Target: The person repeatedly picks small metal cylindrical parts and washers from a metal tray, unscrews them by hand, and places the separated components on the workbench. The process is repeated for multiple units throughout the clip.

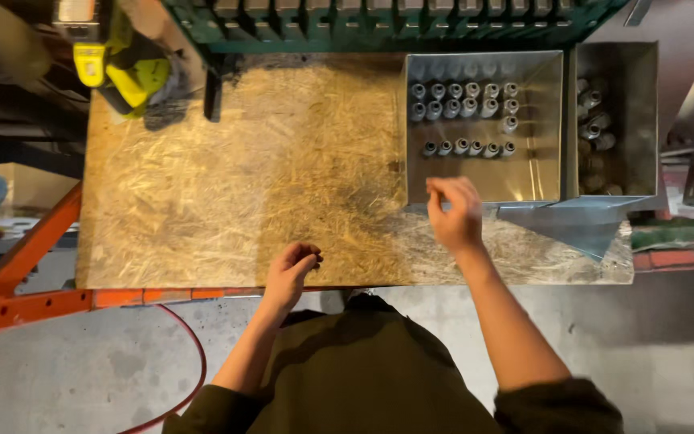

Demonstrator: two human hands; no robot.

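- Pressed-strand board makes up the top of the bench (226,177), pale and flecked, with an orange steel frame (18,273) under its left and near edges.
- The right hand (454,215) hovers at the near rim of a shiny metal tray (540,173); its fingers (443,191) are pinched close together, and I cannot tell whether anything small sits between them.
- The left hand (291,269) rests at the near edge of the bench, curled loosely into a narrow fist, thumb against the forefinger; whether it holds something is not clear.
- Inside the tray stand small grey metal cylinders (463,100), upright in two tidy rows at the far end, with a shorter single row (467,148) nearer the hand. The near part of the tray floor is bare metal.
- Just right of the tray sits a second metal bin (616,120), deeper and darker, with similar cylinders (592,128) lying loose and tumbled in it.
- A folded grey metal sheet piece (580,221) lies at the near right corner, touching the front of both containers.
- At the far left corner of the bench lies a yellow-green and black power tool (126,72).
- Along the far edge runs a green rack (379,28) of slotted compartments.
- A red cable (190,354) curves across the grey concrete floor (82,370) below the bench, left of the person's dark sleeve (210,406).
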